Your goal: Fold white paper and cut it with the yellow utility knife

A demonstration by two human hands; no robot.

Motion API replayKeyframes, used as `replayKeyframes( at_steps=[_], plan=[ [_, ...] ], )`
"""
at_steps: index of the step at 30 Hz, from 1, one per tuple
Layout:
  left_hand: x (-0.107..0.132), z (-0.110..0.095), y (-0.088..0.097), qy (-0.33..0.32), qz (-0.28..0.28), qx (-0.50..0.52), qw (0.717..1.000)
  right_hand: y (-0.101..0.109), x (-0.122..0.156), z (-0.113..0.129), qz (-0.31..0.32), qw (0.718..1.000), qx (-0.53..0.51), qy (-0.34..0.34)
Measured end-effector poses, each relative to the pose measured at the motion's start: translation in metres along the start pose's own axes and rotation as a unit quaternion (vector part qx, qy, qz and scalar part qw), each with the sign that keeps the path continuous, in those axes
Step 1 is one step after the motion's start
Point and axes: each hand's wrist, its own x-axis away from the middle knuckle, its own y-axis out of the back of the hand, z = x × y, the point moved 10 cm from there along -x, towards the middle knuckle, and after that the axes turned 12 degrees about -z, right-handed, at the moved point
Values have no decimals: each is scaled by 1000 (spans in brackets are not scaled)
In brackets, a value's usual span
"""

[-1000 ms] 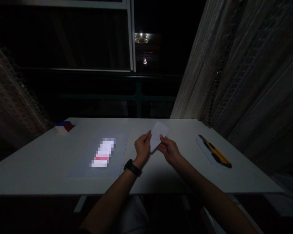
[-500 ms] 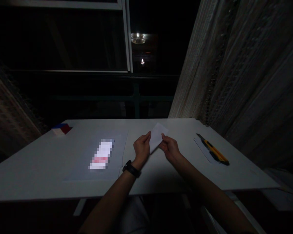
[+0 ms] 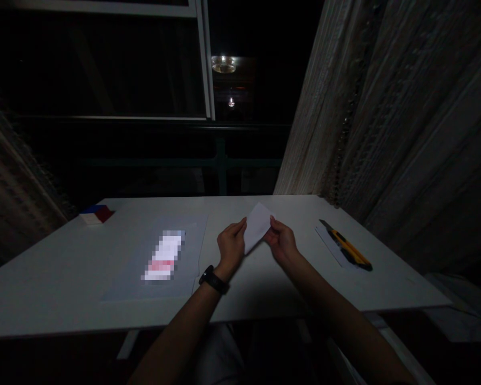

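Note:
Between my two hands a small folded piece of white paper (image 3: 257,225) is held tilted above the table, one corner pointing away from me. My left hand (image 3: 231,246), with a black watch (image 3: 214,279) on its wrist, pinches the paper's left edge between thumb and fingers. On the other side my right hand (image 3: 281,239) grips the right edge, thumb on top and fingers underneath. The paper's underside and the fingers below it are partly hidden.
On the white table (image 3: 144,320), a yellow and black utility knife (image 3: 348,248) lies over white paper (image 3: 332,247) at right. To the left, a bright pixelated screen (image 3: 165,255) rests on paper sheets (image 3: 122,280). A coloured cube (image 3: 97,215) sits far left. Curtains (image 3: 316,107) hang beyond.
My right thumb has shifted slightly up along the paper's right edge. Both hands still hold the paper. The whole view has moved a little.

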Motion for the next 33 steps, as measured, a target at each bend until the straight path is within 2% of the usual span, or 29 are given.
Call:
replayKeyframes(
  at_steps=[8,18,22,25,30,33],
  plan=[
    [0,2,-1,-11,4,-18,1000,10,-4,8,-43,998,24,46],
    [-1,5,-1,0,6,-20,1000,21,-9,10,-84,994,51,51],
    [-3,10,5,25,-11,-34,999,7,0,-7,-20,993,116,4],
    [-5,14,9,47,-25,-40,998,-3,9,-24,31,979,201,-21],
    [-6,18,9,72,-24,-45,996,-2,13,-28,16,972,234,-3],
    [-6,18,9,78,-25,-45,996,-1,12,-31,18,970,242,-16]
  ],
)
